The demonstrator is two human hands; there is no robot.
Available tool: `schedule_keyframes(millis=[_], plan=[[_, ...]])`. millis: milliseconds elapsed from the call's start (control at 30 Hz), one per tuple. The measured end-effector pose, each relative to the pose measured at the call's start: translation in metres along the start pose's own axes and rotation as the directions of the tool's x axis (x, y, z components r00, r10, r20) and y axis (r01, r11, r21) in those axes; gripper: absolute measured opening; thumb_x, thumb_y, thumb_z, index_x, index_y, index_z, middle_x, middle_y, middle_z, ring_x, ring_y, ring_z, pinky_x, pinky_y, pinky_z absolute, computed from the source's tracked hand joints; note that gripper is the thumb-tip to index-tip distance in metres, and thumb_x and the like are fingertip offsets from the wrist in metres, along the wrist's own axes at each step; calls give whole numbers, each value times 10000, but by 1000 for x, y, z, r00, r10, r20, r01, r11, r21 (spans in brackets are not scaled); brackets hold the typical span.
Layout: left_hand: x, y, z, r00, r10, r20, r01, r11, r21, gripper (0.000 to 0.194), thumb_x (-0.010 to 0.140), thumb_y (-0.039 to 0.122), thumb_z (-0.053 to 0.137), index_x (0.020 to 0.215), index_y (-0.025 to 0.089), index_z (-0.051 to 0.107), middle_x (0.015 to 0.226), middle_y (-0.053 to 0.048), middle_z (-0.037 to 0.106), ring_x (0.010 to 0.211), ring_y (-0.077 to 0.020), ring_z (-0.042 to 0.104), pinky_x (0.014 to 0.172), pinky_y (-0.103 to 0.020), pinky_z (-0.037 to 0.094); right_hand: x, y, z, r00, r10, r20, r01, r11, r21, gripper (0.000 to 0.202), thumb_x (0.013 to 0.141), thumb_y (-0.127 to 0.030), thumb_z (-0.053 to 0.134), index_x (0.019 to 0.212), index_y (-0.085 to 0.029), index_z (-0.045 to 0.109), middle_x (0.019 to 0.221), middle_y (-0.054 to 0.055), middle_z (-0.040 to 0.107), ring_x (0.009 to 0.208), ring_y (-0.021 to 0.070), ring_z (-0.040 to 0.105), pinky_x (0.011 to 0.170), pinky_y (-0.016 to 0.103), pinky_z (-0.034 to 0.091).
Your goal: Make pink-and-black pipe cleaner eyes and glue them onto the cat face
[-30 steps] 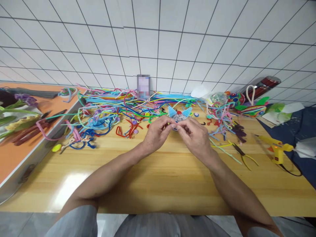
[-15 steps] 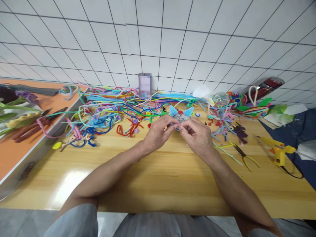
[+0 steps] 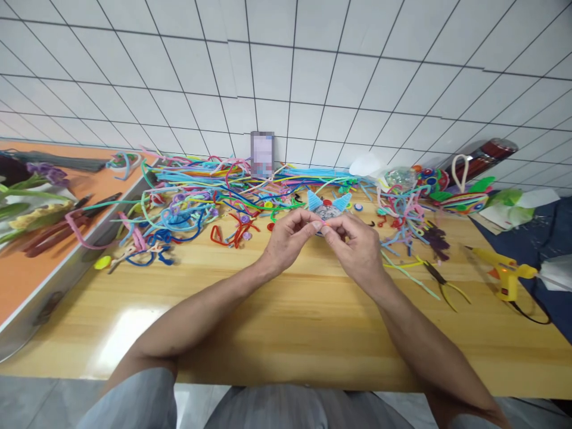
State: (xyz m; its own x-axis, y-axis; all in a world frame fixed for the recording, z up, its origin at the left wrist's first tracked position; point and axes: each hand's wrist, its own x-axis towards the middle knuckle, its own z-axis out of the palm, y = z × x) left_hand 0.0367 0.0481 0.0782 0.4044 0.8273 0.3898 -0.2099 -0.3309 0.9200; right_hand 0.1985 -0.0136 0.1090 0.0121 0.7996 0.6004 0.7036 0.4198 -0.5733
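My left hand and my right hand meet over the middle of the table, thumbs and forefingers pinched together. Between the fingertips a small pink piece just shows; its kind is too small to make out. Right behind the fingers sits a round greyish piece with two light blue pointed ears and a red button-like spot on top. The hands partly hide its lower side.
Many coloured pipe cleaners lie along the wall. A phone leans there. To the right are yellow-handled pliers, a yellow glue gun and another heap of pipe cleaners. A metal-edged orange tray borders the left.
Both hands stay at the same spot. Their fingertips have shifted slightly and closed together around the small pink piece.
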Motion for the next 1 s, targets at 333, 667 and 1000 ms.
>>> schedule_keyframes(millis=[333,667,1000], plan=[[7,7,-12,951,259,171,-307,868,391,103,1005,210,636,920,189,691,831,-22,712,772,-144,628,747,-275,480,4,5,-12,991,4,133,0,1000,-28,151,970,-255,648,835,-232,709,702,-6,656,637,155,563,621,302,409],[3,1,-9,954,258,152,-299,854,426,92,1008,211,627,948,191,693,840,-27,704,763,-150,613,734,-278,480,3,8,-11,992,58,112,-57,998,-8,160,956,-291,704,811,-236,741,712,-2,678,676,164,598,643,310,433],[-3,1,4,996,-15,-85,17,1000,22,274,949,446,717,893,178,713,860,-29,684,790,-146,577,721,-275,458,-2,5,5,964,244,109,-266,917,299,196,915,-406,739,854,-220,723,719,-2,684,608,138,575,563,278,459]])
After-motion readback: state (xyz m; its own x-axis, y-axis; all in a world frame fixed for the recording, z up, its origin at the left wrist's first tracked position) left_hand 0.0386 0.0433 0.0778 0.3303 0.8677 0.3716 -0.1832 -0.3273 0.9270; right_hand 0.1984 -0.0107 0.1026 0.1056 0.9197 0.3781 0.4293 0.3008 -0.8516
